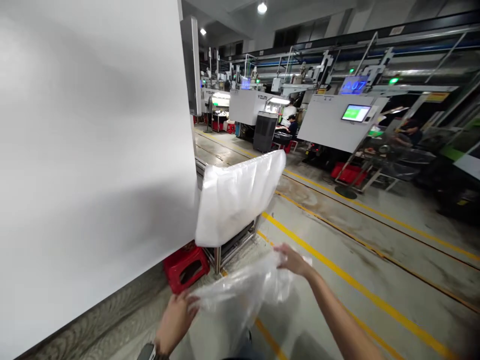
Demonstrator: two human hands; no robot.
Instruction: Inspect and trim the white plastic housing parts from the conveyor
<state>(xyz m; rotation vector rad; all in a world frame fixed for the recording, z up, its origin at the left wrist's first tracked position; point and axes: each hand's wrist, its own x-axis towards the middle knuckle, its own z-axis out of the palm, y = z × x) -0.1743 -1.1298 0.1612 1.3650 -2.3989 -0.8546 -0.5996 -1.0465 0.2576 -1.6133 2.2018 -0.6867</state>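
Observation:
A clear plastic bag (pixel 247 282) is stretched between my two hands, low in the head view above the floor. My left hand (pixel 177 315) grips one corner of it, and a watch (pixel 149 351) sits on that wrist. The opposite side of the bag is pinched in my right hand (pixel 290 260), with the arm reaching in from the lower right. Just beyond my hands, a white translucent plastic cover (pixel 240 200) drapes over a metal-framed stand (pixel 218 260). The bag's lower part hangs loose and blurs against the floor.
A large white panel (pixel 97 150) fills the left side. Beneath the stand's near end is a red stool (pixel 186 267). Yellow lines (pixel 322 257) run along the floor. Across the aisle are white machines (pixel 337 117), a dark cabinet (pixel 265 132), and several seated people (pixel 291 125).

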